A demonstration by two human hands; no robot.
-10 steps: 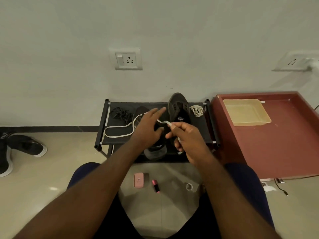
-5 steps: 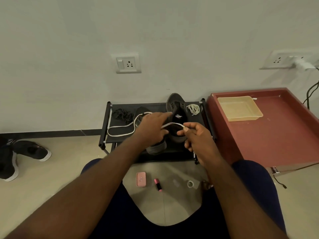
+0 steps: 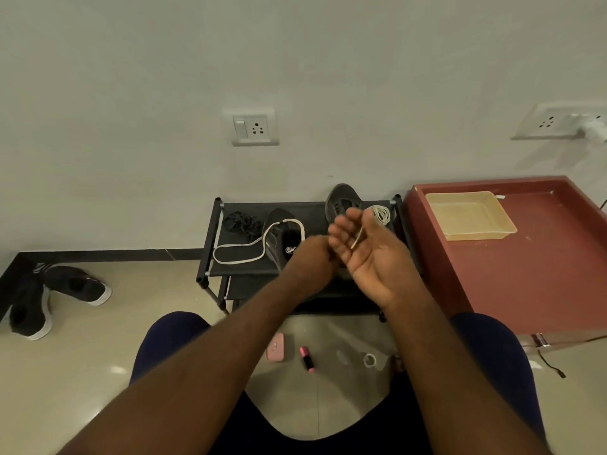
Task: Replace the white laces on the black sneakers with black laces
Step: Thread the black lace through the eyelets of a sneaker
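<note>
Logo (image 3: 289,249) on the sneaker (image 3: 279,233) is showing white, too small for reading. Right hand (image 3: 371,254) is facing palm up over the rack (image 3: 210,239), fingers half curling round the lace (image 3: 289,220). Left hand (image 3: 310,254) is blurring beside it at the sneaker, grip impossible to tell. The lace is looping across the rack's left half, near the black laces (image 3: 241,221).

A white wall (image 3: 295,60) has 2 plug sockets (image 3: 254,126). The floor (image 3: 65,372) is shiny tan. A red table (image 3: 525,274) stands by the wall.
</note>
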